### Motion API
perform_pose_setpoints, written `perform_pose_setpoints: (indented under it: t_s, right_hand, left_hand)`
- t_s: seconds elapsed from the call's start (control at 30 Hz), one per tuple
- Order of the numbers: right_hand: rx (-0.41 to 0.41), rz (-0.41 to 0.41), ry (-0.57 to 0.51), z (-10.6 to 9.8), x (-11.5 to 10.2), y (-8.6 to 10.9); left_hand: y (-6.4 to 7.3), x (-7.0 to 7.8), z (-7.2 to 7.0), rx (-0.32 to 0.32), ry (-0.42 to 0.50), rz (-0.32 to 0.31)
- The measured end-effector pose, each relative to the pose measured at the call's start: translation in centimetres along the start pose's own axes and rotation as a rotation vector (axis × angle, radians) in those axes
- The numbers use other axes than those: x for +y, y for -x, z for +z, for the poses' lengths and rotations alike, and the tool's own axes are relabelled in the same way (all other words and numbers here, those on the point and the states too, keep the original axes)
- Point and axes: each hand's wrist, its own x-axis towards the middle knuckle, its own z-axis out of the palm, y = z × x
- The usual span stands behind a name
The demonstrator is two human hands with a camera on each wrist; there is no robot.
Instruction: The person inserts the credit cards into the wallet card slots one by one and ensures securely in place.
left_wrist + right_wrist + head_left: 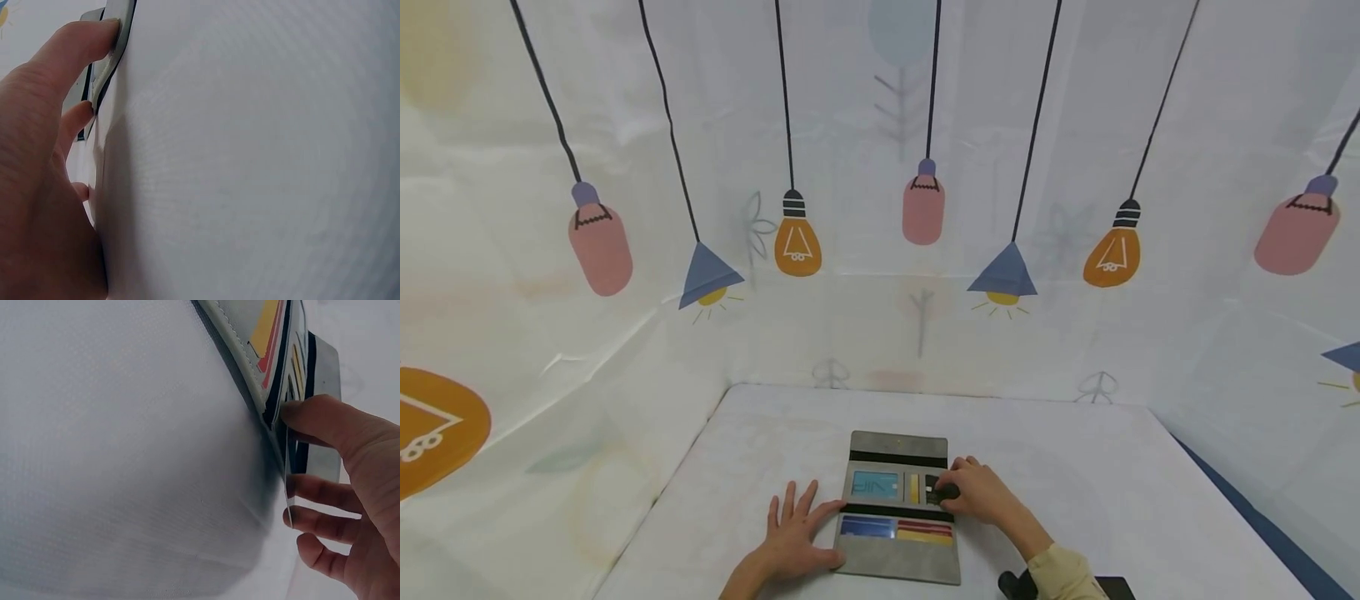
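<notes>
A grey wallet (pixel 898 562) lies unfolded on the white table, with black bands across it. Its lower slots hold blue cards (pixel 867 527) and red and yellow cards (pixel 925 534); a light blue card (pixel 875 484) sits in the upper section. My left hand (pixel 793 533) is spread, its thumb and index finger touching the wallet's left edge. At the upper right side, my right hand (pixel 985 493) pinches a thin card (pixel 288 456), seen edge-on in the right wrist view, where the thumb lies by the wallet's slots. A small dark shape under those fingers is unclear.
The white table (pixel 1060 467) meets a white sheet printed with hanging lamps (pixel 923 208) at its back and sides. Near the front edge, a black object (pixel 1116 587) shows beside the right sleeve (pixel 1063 575), partly hidden.
</notes>
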Motion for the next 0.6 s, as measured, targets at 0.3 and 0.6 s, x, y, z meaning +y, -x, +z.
perform_pose_setpoints:
  t_s: [0.3, 0.6]
  right_hand:
    - [-0.046, -0.001, -0.008, 0.49, 0.46, -0.04]
    - [-0.025, -0.100, -0.013, 0.47, 0.72, -0.51]
  left_hand:
    - [0.37, 0.10, -0.07, 0.007, -0.001, 0.024]
    - [0.04, -0.30, 0.13, 0.024, 0.014, 0.051]
